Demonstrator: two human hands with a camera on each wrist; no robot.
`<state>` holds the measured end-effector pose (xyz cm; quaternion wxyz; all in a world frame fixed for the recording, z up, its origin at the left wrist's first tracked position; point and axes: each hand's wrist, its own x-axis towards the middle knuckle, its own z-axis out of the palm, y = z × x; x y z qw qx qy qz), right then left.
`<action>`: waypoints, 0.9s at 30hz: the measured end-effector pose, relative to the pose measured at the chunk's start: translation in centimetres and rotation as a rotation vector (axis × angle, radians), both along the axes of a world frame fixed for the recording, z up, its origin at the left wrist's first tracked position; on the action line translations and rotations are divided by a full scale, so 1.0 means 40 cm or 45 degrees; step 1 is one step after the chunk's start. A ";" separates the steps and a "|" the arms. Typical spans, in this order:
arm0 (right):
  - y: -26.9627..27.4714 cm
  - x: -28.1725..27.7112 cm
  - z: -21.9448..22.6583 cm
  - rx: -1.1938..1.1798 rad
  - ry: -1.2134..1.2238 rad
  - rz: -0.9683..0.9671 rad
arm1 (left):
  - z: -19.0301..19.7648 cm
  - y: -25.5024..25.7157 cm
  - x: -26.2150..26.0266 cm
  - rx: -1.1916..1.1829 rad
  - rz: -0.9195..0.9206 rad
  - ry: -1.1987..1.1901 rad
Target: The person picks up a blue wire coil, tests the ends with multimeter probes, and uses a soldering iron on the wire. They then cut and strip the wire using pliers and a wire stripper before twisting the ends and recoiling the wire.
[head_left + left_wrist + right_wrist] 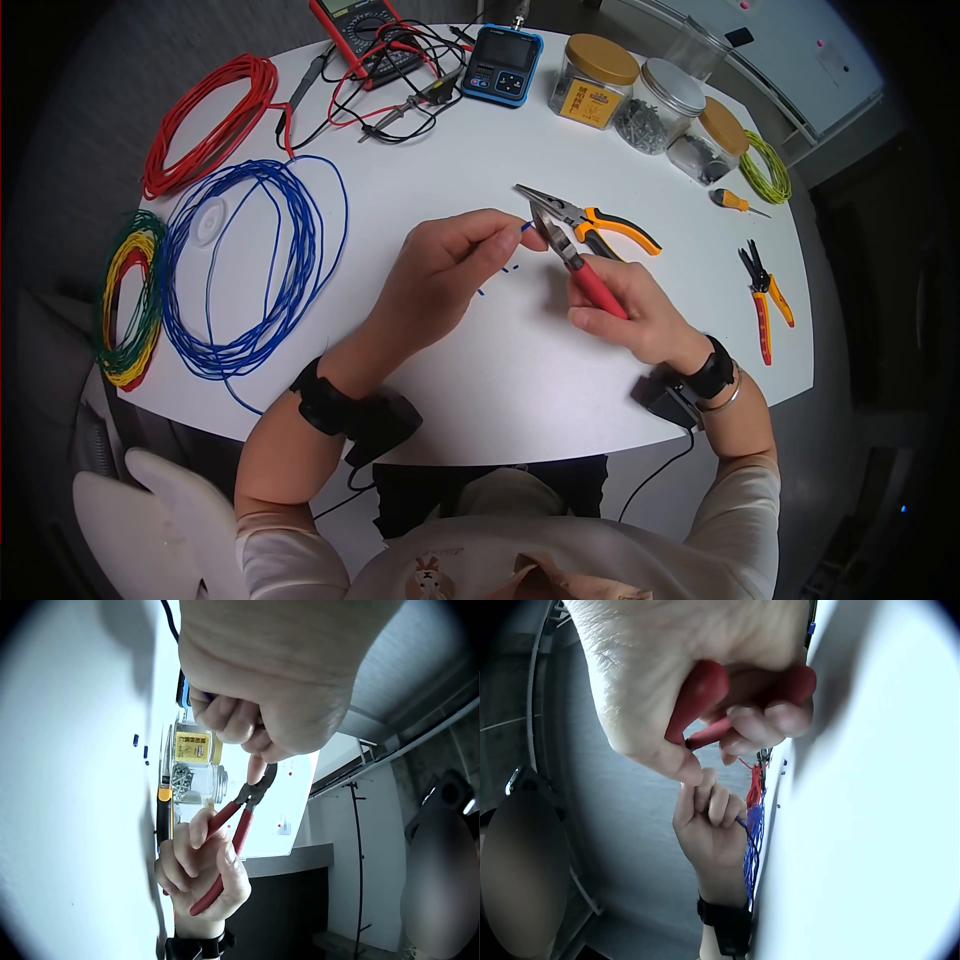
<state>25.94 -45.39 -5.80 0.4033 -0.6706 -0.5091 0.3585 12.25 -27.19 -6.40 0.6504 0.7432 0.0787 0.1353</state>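
A: Where is the wire (527,227)?

B: Above the table (540,400), in front of the body. Fingers of the left hand (435,270) are clamping on it, a short blue tip showing. Likely pinching near the end so the tip isn't wobbling.

A: Right hand (640,312)?

B: Fingers are gripping the red handles of the cutters (590,278), the handles standing slightly apart. Cutters are pointing up just beside the tip; can't tell whether the blades are touching it. Both hands are hovering off the table, probably for room to meet.

A: Why the layout?

B: Pliers (574,212) are lying just beyond the cutters, strippers (760,282) and screwdriver (730,200) farther right, presumably for the right hand's reach. Red coil (165,155), blue coil (182,300) and mixed bundle (112,290) are lying left, perhaps for feeding the left hand. Jars (655,105) are standing at the far side, maybe out of the arms' way.

A: Counts?

B: Four jars. One each: cutters, pliers, strippers, screwdriver, meter (362,25), tester (500,62). Single-colour coils: three, counting a yellow-green coil (775,175) at far right. One mixed bundle, its strands overlapping too much for counting. Blue scraps (481,292): three, lying on the table near the left hand.
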 end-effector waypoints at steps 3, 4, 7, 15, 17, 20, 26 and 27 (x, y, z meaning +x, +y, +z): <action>0.001 0.004 -0.009 0.005 -0.017 0.001 | 0.006 0.000 -0.001 -0.017 -0.013 0.006; 0.000 0.006 -0.011 0.007 -0.014 0.008 | 0.005 0.000 -0.002 -0.021 -0.012 0.004; 0.001 0.008 -0.008 0.056 0.005 0.033 | 0.002 -0.001 -0.002 -0.023 -0.007 0.006; -0.002 0.017 -0.004 0.037 0.011 0.061 | 0.005 -0.003 -0.002 0.019 0.005 -0.001; -0.004 0.018 -0.003 0.007 0.008 0.060 | 0.005 -0.003 -0.003 0.009 -0.001 -0.005; -0.002 0.015 -0.002 0.016 0.005 0.056 | 0.005 -0.002 -0.004 0.003 -0.010 -0.010; -0.003 0.016 -0.001 0.016 0.003 0.057 | 0.006 -0.003 -0.004 -0.003 -0.010 -0.008; -0.003 0.016 -0.001 0.015 -0.001 0.059 | 0.006 -0.003 -0.003 -0.002 -0.010 -0.008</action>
